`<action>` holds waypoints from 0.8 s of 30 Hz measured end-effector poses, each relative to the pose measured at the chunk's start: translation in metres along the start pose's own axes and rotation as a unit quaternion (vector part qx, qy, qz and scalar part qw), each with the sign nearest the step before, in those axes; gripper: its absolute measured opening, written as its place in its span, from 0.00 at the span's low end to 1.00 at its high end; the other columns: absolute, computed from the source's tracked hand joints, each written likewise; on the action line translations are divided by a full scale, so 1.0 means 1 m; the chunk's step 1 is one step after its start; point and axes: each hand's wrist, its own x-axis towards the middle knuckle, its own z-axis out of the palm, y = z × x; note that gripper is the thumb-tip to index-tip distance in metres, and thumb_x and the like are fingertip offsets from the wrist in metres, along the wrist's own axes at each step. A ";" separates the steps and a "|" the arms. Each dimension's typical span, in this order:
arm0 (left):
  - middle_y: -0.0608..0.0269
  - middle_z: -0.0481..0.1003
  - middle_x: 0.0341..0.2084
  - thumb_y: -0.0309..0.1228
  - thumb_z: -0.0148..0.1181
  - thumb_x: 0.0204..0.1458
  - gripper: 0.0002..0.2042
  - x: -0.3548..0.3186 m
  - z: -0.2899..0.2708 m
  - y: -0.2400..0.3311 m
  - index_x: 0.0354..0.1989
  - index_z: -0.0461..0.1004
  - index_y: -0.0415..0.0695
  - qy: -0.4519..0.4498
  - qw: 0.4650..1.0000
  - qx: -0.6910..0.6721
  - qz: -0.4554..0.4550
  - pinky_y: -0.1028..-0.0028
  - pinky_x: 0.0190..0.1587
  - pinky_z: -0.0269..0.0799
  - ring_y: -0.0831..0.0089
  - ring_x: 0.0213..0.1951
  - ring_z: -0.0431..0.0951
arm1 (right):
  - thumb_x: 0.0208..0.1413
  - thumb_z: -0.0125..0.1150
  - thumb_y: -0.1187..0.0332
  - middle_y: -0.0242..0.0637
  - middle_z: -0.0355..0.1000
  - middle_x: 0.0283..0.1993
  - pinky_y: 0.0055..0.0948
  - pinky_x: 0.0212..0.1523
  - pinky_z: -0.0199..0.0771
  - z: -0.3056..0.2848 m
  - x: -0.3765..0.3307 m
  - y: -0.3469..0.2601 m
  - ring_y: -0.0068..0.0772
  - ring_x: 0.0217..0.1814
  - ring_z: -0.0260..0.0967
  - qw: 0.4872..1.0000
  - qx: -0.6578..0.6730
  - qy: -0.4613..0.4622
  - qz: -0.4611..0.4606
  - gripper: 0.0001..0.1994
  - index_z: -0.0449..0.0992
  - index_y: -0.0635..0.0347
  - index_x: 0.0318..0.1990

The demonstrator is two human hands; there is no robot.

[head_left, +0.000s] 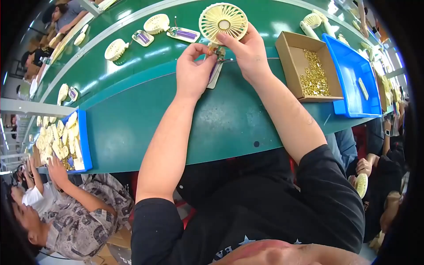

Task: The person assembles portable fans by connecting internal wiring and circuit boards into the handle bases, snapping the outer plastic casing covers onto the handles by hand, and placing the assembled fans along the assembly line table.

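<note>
My right hand [252, 55] grips a cream handheld fan's round grille head [223, 23], thumb on its lower rim. Close below that head, my left hand [193, 73] is closed, thumb and fingertips pinched at a small green circuit board [220, 53] with thin wires. Under the board lies a cream handle half [215, 76] with a purple battery, partly covered by my left fingers. Whether the handle half is attached to the head cannot be made out. A short wire with a white plug sticks out to the right of the board.
Other fan heads [157, 24] and battery handle halves [183, 34] lie beyond my hands on the green table [132, 141]. To the right stand a cardboard box [309, 98] of gold-coloured metal parts and a blue tray [351, 79]. At left, a person reaches to a blue bin [84, 141] of cream parts.
</note>
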 end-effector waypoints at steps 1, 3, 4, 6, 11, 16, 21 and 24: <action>0.60 0.78 0.39 0.21 0.65 0.54 0.07 0.001 0.000 -0.003 0.37 0.72 0.37 0.008 1.000 0.025 0.008 0.82 0.31 0.74 0.80 0.31 0.80 | 0.58 0.66 0.75 0.37 0.75 0.53 0.34 0.59 0.73 -0.003 0.001 0.003 0.29 0.55 0.73 0.999 -0.025 0.002 -0.022 0.20 0.69 0.63 0.56; 0.60 0.78 0.39 0.20 0.65 0.54 0.06 0.004 0.003 -0.004 0.36 0.72 0.37 0.015 0.999 0.051 0.013 0.81 0.29 0.74 0.80 0.29 0.79 | 0.57 0.67 0.75 0.38 0.75 0.52 0.34 0.58 0.74 -0.008 0.004 0.007 0.28 0.55 0.73 0.998 -0.049 0.007 -0.043 0.20 0.69 0.65 0.55; 0.60 0.78 0.39 0.20 0.64 0.54 0.06 0.005 0.005 -0.001 0.36 0.72 0.37 0.012 0.999 0.024 0.021 0.81 0.29 0.73 0.81 0.29 0.79 | 0.57 0.67 0.75 0.38 0.75 0.52 0.32 0.57 0.74 -0.010 0.005 0.009 0.27 0.54 0.74 0.998 -0.054 0.013 -0.042 0.20 0.69 0.65 0.55; 0.60 0.78 0.39 0.20 0.64 0.54 0.06 0.006 0.005 0.000 0.35 0.72 0.36 0.009 1.000 -0.001 0.028 0.81 0.28 0.73 0.81 0.29 0.79 | 0.57 0.67 0.75 0.38 0.75 0.52 0.31 0.56 0.75 -0.012 0.008 0.013 0.27 0.54 0.74 0.997 -0.058 0.020 -0.039 0.20 0.68 0.66 0.55; 0.60 0.79 0.39 0.19 0.62 0.56 0.04 0.004 0.006 0.001 0.36 0.72 0.36 0.029 0.997 -0.049 0.051 0.80 0.31 0.76 0.77 0.32 0.81 | 0.58 0.66 0.76 0.38 0.75 0.52 0.26 0.54 0.75 -0.008 0.008 0.014 0.26 0.53 0.74 0.994 -0.091 0.014 -0.054 0.20 0.67 0.67 0.56; 0.59 0.78 0.41 0.19 0.61 0.57 0.05 0.002 0.007 0.001 0.40 0.73 0.35 0.059 0.995 -0.012 0.083 0.78 0.38 0.79 0.75 0.36 0.81 | 0.58 0.67 0.73 0.37 0.75 0.51 0.25 0.54 0.74 -0.005 0.007 0.013 0.23 0.53 0.73 0.988 -0.133 0.011 -0.083 0.20 0.67 0.68 0.55; 0.59 0.78 0.41 0.18 0.61 0.57 0.05 0.000 0.005 0.003 0.40 0.75 0.35 0.058 0.995 -0.017 0.074 0.78 0.39 0.79 0.74 0.37 0.81 | 0.58 0.67 0.72 0.37 0.75 0.51 0.25 0.53 0.75 -0.004 0.006 0.013 0.23 0.52 0.73 0.988 -0.135 0.015 -0.078 0.21 0.68 0.67 0.55; 0.57 0.78 0.43 0.16 0.61 0.55 0.03 0.001 0.008 0.001 0.36 0.75 0.35 0.026 0.997 -0.033 0.068 0.79 0.37 0.77 0.75 0.37 0.81 | 0.58 0.67 0.73 0.37 0.75 0.51 0.26 0.54 0.75 -0.010 0.004 0.012 0.24 0.53 0.73 0.990 -0.114 0.022 -0.077 0.20 0.67 0.67 0.55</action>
